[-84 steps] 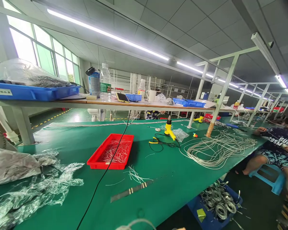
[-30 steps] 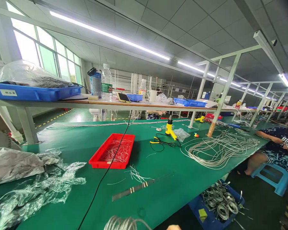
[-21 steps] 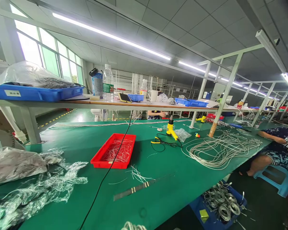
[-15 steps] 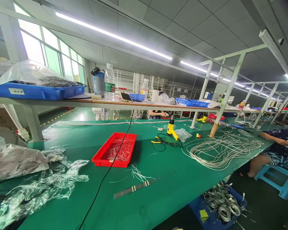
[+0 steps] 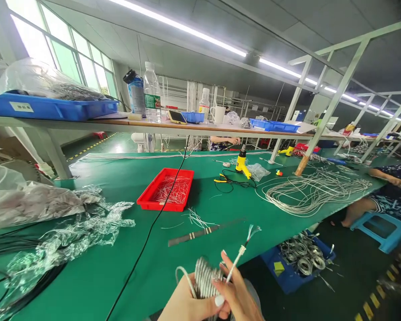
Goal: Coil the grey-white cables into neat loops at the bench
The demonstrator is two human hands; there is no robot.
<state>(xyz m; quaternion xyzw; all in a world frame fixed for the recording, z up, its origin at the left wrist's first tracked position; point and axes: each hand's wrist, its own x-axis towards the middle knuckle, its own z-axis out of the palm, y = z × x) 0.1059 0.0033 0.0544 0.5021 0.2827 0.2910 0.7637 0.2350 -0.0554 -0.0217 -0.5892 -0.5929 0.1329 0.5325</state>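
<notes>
Left hand (image 5: 185,307) and right hand (image 5: 235,290) clamped together on a braided cable coil (image 5: 204,277)

The coil sits at the bottom of the view, just off the near edge of the green table (image 5: 96,285), with a stripped wire end (image 5: 252,232) sticking up past the right fingers. On the table lie a red tray (image 5: 143,200) of cut wires, a yellow heat gun (image 5: 241,162) and looped cable (image 5: 307,194); a blue crate (image 5: 280,285) stands on the floor.

Green workbench (image 5: 173,258) | red tray (image 5: 165,189) | yellow heat gun (image 5: 242,165) | wire coils (image 5: 316,191)
</notes>
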